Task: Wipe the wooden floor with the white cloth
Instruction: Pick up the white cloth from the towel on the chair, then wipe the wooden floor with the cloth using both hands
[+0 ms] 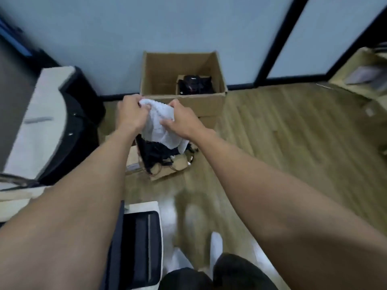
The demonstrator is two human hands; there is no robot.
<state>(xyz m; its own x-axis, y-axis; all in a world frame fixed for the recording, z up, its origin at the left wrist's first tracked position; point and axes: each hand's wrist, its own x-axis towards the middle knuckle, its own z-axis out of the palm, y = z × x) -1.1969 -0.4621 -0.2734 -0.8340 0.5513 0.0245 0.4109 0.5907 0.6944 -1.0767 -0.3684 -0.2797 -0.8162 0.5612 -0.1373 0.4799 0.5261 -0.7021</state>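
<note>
As left hand (129,114) and right hand (182,120) grip its upper edge mid-frame, the white cloth (160,127) hangs limp: judged light, soft, best held bunched.

You are holding the crumpled white terry cloth (159,122) off the light-brown wooden plank floor (293,132), its lower edge drooping.

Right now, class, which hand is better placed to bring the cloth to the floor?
Probably the right hand: it grips the white cloth, and bare wooden floor lies on its side.
</note>
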